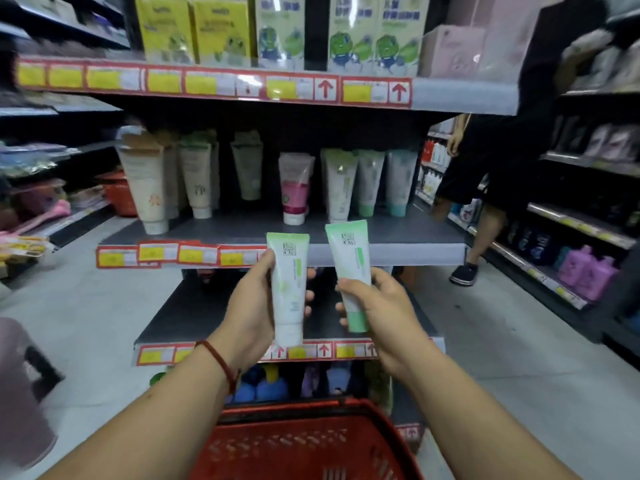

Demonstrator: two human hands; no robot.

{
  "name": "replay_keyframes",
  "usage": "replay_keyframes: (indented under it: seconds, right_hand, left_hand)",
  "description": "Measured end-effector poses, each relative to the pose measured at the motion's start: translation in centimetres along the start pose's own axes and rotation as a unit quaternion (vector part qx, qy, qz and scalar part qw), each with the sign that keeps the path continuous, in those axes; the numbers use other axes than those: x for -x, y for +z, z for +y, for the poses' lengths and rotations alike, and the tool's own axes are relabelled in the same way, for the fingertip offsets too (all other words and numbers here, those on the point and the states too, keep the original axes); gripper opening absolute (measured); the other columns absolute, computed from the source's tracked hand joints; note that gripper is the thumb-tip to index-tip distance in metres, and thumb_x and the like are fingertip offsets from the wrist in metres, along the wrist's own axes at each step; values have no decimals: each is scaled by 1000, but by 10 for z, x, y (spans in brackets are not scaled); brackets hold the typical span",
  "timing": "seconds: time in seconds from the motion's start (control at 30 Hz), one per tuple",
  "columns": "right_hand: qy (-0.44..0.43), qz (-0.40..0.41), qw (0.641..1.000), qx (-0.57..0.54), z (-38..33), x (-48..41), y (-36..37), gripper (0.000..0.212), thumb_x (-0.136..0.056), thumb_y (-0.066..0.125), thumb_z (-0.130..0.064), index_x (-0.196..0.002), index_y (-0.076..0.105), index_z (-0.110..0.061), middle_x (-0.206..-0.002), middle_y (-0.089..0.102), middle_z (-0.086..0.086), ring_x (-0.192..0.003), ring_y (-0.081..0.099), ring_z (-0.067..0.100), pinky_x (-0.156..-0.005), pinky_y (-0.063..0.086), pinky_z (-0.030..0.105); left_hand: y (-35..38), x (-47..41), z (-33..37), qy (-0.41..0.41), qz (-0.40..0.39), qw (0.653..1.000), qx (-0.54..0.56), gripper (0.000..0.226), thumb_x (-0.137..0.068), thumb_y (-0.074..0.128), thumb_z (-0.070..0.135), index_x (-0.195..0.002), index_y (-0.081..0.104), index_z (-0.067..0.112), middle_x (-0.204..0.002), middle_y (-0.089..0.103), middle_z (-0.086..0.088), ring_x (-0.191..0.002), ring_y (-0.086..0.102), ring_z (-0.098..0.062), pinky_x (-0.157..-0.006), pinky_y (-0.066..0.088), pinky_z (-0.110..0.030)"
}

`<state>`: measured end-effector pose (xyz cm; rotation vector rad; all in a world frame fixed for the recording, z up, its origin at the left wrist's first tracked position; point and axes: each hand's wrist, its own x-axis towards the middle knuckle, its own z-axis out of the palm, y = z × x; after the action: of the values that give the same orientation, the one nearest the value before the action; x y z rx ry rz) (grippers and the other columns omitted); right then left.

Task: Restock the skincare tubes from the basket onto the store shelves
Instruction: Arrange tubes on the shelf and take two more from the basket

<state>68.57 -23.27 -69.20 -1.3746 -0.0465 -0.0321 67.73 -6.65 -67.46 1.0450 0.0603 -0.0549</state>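
off to the left a greyish stool (20, 393) is standing on the floor. the person's left hand (249, 306), a red cord at its wrist, is gripping a white tube (289, 292) by its lower half, fingers wrapping round it, cap pointing down. just beside it a green-capped tube (350, 268) is leaning slightly left, cap down, with the right hand (381, 306) pinching it. both tubes are hovering before the middle shelf (398, 252) edge, below a row of tubes (339, 188) standing on their caps. the red basket (304, 445) is sitting low, under the forearms. at the right another person (485, 174) in black is standing in the aisle.
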Motion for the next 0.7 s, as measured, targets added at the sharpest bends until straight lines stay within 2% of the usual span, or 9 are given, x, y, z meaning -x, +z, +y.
replay_keyframes:
  seconds: [0.07,0.23,0.4,0.5,0.57,0.63,0.7]
  right_hand:
    - [-11,16,1000,6,-15,-12,-6,23,-88,74,-15,-109,64,-14,-94,73,10,-73,65,20,-62,55,34]
    - [-23,73,996,39,-43,-50,-19,22,-85,77,-18,-103,65,-17,-85,71,4,-67,63,16,-57,54,29]
    - [-109,97,980,134,-71,-102,-29,21,-85,78,-35,-98,72,-19,-84,73,-9,-72,67,8,-50,46,18]
    - [-150,124,961,199,-88,-142,-35,26,-82,77,-47,-88,74,-22,-72,70,-11,-60,62,-4,-48,39,10]
    - [-166,131,949,235,-96,-171,-39,25,-85,74,-48,-79,69,-24,-64,63,-12,-53,56,-3,-44,35,9]
    - [-175,121,941,265,-100,-199,-39,22,-88,72,-46,-86,67,-24,-71,62,-15,-62,56,-2,-46,35,6]
    - [-186,112,933,286,-101,-223,-39,23,-89,72,-43,-100,68,-23,-85,66,-10,-75,61,7,-59,43,14]
  left_hand:
    - [23,-12,11,7,-11,1000,2,50,-103,38,49,-109,70,11,-89,73,-12,-67,59,-25,-64,47,-36]
    - [59,-49,30,19,-33,999,-9,48,-103,40,49,-120,68,13,-97,73,-13,-71,60,-25,-66,49,-36]
    - [81,-85,44,27,-26,999,-17,48,-102,43,49,-108,73,11,-97,73,-14,-68,60,-24,-62,50,-34]
    - [87,-107,51,30,-32,999,-20,49,-100,45,50,-109,72,10,-95,72,-13,-65,59,-23,-60,48,-32]
    - [87,-119,55,25,-38,999,-21,49,-100,45,50,-112,71,10,-93,72,-12,-64,59,-22,-59,48,-31]
    - [84,-129,57,22,-38,999,-29,51,-100,46,50,-115,71,9,-94,72,-12,-65,60,-23,-58,50,-31]
    - [81,-137,57,26,-39,998,-39,48,-100,47,49,-111,73,9,-94,73,-12,-65,60,-23,-57,50,-30]
